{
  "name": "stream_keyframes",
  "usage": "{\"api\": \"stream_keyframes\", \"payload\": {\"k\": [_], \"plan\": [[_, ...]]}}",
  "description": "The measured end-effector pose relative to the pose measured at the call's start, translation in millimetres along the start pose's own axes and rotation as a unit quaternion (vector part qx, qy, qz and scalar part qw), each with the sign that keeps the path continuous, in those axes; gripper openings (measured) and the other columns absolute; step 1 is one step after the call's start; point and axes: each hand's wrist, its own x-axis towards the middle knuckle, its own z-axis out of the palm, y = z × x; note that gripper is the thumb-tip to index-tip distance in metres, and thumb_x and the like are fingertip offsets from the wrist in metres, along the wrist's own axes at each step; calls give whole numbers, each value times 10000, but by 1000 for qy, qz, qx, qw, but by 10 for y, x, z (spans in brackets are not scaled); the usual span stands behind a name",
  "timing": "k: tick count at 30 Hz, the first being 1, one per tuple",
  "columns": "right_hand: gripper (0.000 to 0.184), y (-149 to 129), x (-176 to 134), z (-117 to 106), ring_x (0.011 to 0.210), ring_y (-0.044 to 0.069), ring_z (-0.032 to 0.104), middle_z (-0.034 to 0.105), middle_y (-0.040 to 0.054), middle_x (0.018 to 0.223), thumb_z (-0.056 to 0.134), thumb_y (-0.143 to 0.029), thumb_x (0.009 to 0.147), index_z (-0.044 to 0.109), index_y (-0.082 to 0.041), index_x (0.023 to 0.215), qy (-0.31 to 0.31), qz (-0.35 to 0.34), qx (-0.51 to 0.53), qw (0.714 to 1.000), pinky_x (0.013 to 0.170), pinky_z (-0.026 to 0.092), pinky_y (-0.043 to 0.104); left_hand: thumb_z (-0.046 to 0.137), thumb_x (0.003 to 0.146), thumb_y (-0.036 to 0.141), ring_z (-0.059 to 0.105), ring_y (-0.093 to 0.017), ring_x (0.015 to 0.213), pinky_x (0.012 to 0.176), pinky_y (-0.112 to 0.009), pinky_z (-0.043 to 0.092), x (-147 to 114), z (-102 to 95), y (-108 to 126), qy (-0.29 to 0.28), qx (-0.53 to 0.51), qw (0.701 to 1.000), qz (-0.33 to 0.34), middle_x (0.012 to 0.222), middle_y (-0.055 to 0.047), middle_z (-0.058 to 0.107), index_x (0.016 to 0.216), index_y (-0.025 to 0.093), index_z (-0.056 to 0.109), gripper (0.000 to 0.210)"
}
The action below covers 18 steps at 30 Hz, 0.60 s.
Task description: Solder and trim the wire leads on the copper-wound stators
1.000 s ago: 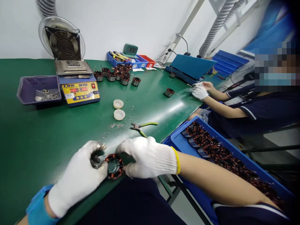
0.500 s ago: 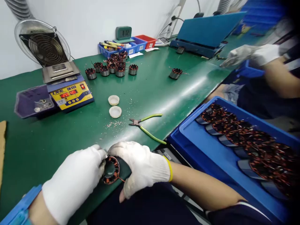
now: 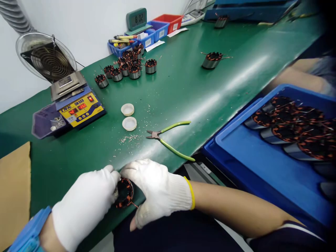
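Observation:
At the near edge of the green bench I hold a motor stator [image 3: 125, 193], a ring wound with copper wire, its open end facing me. My left hand [image 3: 85, 204], in a white glove, is closed on the stator's left side. My right hand [image 3: 154, 187], gloved with a yellow cuff and a bare thumb tip, curves round the right side. Its fingertips meet the left ones at the top rim, where the exact grip is hidden. A copper wire end sticks out toward the right thumb. Green-handled cutters [image 3: 172, 140] lie with handles apart beyond my right hand.
Two small white dishes [image 3: 129, 123] stand amid scattered wire clippings. Several stators [image 3: 134, 71] cluster behind, another [image 3: 212, 60] sits alone. A yellow-fronted soldering pot [image 3: 81, 108] is at left, cardboard [image 3: 15, 196] nearer. A blue tray [image 3: 236, 168] of stators is at right.
The view has swung, bringing more cardboard in at left; the co-worker's gloved hand has gone from view at right. Both my hands stay on the stator with almost the same grip.

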Motion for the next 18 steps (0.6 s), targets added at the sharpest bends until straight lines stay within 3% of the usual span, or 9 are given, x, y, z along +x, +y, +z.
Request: {"api": "stream_keyframes", "payload": {"k": [3,6,12,15,18], "plan": [[795,-10,-10,5,954,325,604,606,103,1077,828,-599,454,586,-168,1077,17,3,2,1000,823,493,429,386,855,101,606,-211,598,540,-305,368,-15,52,-19,8,-17,1000,0,725,-38,606,788,202,580,228],[777,-11,-11,6,932,323,613,615,99,1059,819,-599,473,594,-170,1080,11,2,3,1000,818,494,430,403,859,167,584,-179,600,554,-282,384,-14,132,-75,30,-102,994,-18,721,-18,611,724,214,555,208],[732,19,-17,69,893,293,626,628,74,1038,796,-588,521,591,-183,1096,32,-16,5,999,799,492,401,435,852,279,590,-158,626,580,-261,413,20,278,-162,70,-292,952,-66,687,22,639,677,237,559,218],[734,39,-29,140,891,291,624,627,71,1047,776,-585,547,572,-175,1121,57,-29,-7,998,796,488,405,433,862,276,594,-167,643,594,-269,418,25,295,-141,81,-263,959,-61,715,7,641,705,231,556,205],[760,45,-38,181,932,299,612,613,83,1092,769,-572,555,550,-161,1156,73,-38,-23,996,824,478,413,410,872,219,587,-185,623,574,-290,397,21,247,-102,67,-146,986,-32,748,-25,628,745,213,549,188]]}}
